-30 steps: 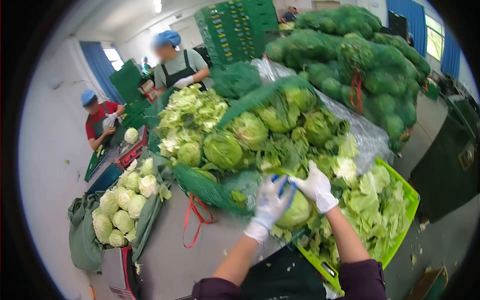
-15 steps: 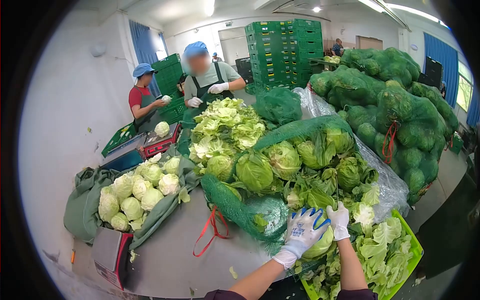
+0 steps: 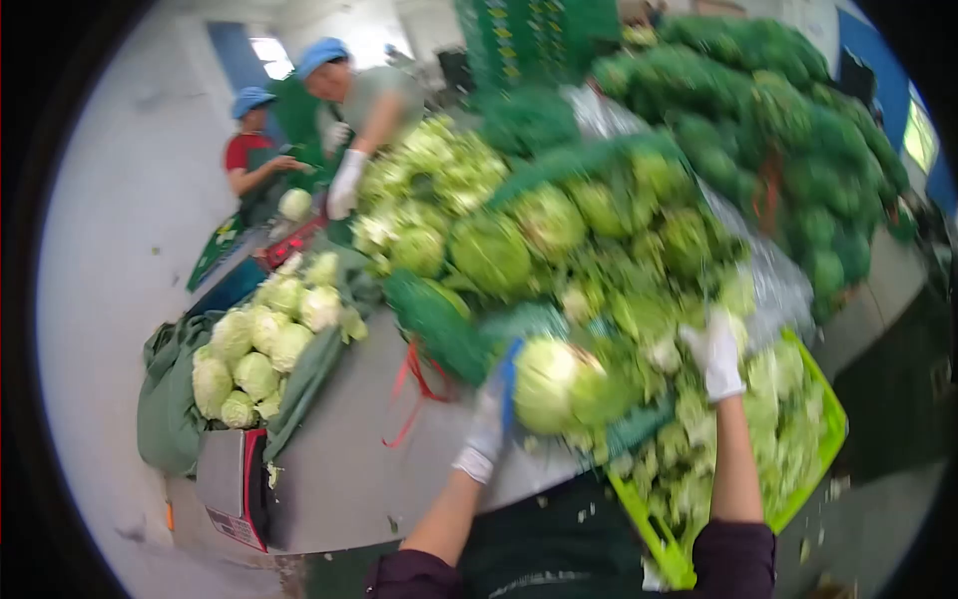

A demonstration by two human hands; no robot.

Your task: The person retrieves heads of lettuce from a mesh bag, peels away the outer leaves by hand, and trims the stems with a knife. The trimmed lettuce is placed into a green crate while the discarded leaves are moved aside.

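The bench (image 3: 344, 504) offers open passage at its near left; netted cabbages (image 3: 589, 215) block the way beyond.

vegetable packing room, cabbage heaps (image 3: 544, 225), scale (image 3: 238, 487), stacked crates (image 3: 524, 45)

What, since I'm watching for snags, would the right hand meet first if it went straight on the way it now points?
Probably the loose cabbage leaves just beyond the right hand, with a whole cabbage behind them; blur and the single view leave depth unclear.
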